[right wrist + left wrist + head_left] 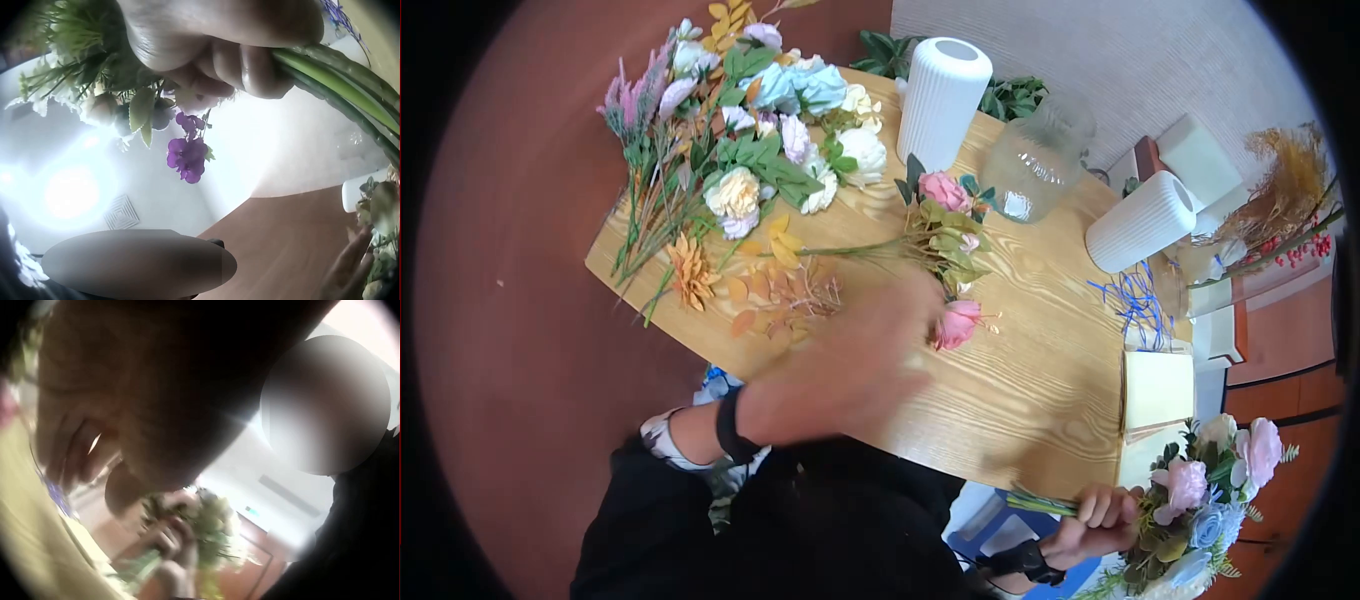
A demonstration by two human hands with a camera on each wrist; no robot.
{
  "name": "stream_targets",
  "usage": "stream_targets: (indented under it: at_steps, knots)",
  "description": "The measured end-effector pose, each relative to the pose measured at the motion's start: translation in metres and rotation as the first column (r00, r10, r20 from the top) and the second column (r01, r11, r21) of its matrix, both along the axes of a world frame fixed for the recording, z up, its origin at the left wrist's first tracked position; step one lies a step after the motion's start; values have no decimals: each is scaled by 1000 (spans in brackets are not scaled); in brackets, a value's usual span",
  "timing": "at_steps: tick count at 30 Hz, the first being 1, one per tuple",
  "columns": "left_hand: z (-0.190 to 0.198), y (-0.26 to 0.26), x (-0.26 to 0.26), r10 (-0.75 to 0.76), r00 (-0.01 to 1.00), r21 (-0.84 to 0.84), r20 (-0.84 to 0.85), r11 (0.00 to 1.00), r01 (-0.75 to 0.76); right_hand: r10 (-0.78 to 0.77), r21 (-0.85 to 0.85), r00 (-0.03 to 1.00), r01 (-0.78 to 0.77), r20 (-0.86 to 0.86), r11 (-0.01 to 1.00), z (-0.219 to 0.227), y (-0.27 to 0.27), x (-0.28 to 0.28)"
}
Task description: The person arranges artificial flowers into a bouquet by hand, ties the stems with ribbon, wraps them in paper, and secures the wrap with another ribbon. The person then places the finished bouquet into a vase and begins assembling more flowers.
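Observation:
In the head view my left hand point(850, 350), blurred, hovers over the middle of the table near a pink rose point(957, 325) and an orange leafy sprig point(775, 300). Its thumb stands apart from the fingers, and nothing shows between them. At the lower right, my right hand point(1105, 520) grips a bouquet point(1200, 500) by its bundled green stems point(1040, 502). Pink, blue and white blooms fill the bouquet's head. From the right wrist, curled fingers point(250, 72) wrap these stems, and a purple flower point(187, 159) hangs below the hand.
Loose artificial flowers point(740, 150) cover the table's left end. Two white ribbed vases point(945, 100) and a clear glass vase point(1035, 165) stand along the far side. Blue ties point(1138, 305) lie near a cream pad point(1158, 390) at the right edge.

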State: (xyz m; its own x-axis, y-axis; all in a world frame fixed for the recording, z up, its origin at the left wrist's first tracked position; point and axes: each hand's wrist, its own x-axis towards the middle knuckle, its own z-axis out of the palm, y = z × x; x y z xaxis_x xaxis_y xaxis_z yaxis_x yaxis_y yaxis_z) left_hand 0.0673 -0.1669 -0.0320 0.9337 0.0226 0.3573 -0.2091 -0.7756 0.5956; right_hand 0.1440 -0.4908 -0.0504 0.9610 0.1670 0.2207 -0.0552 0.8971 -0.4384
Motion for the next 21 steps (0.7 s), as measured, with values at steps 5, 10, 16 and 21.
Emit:
stream_targets:
  at_steps: [5,10,16,21]
  knots:
    - [-26,68,11,296,955,367,-2,889,-275,54,-89,997,-59,-58,994,-24,0,-8]
    - [-45,108,28,266,956,294,-126,930,-220,93,-88,989,-103,-114,991,-23,9,-5]
    - [-14,57,39,348,918,433,193,809,-398,-13,-62,962,-4,-271,998,-29,20,-2]
    - [1,-82,11,-282,957,-93,-69,957,275,97,-47,977,-107,-191,993,4,59,14]
